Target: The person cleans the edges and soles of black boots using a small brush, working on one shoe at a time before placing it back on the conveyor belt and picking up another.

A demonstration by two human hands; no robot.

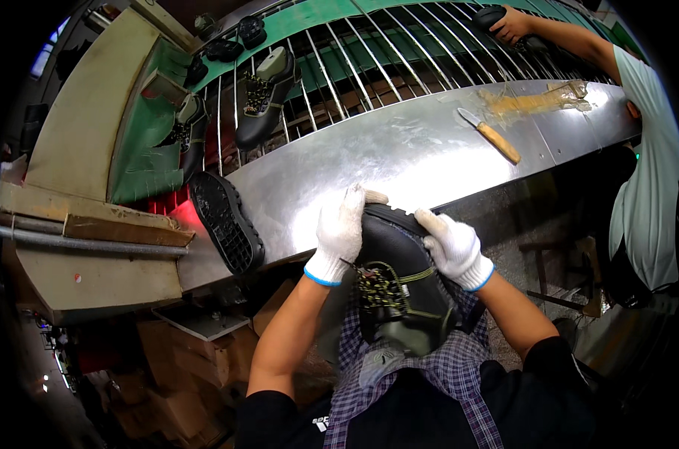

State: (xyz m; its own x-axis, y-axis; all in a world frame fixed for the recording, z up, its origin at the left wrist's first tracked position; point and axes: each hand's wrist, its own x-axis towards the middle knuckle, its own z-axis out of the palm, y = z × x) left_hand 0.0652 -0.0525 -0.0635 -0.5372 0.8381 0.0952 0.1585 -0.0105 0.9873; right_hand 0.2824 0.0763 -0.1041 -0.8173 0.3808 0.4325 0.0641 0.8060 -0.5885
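Observation:
A black work shoe (399,258) with yellow-flecked laces is held against my apron, its toe pointing away from me. On its left side, my left hand (342,230), in a white knit glove, is closed around the toe end. My right hand (453,245), gloved the same way, grips the right side of the toe, thumb near the sole edge. A black sole (226,222) with a gridded inside lies on the metal bench to the left. Farther off on the bench rests a knife (490,136) with a wooden handle.
Beyond the metal bench (384,146) runs a rack of metal bars (339,71). One shoe (267,101) stands on it; another shoe (193,138) sits by a green-lined opening. At the right, a co-worker's hand (512,26) holds a black item. Cardboard boxes (182,374) lie below left.

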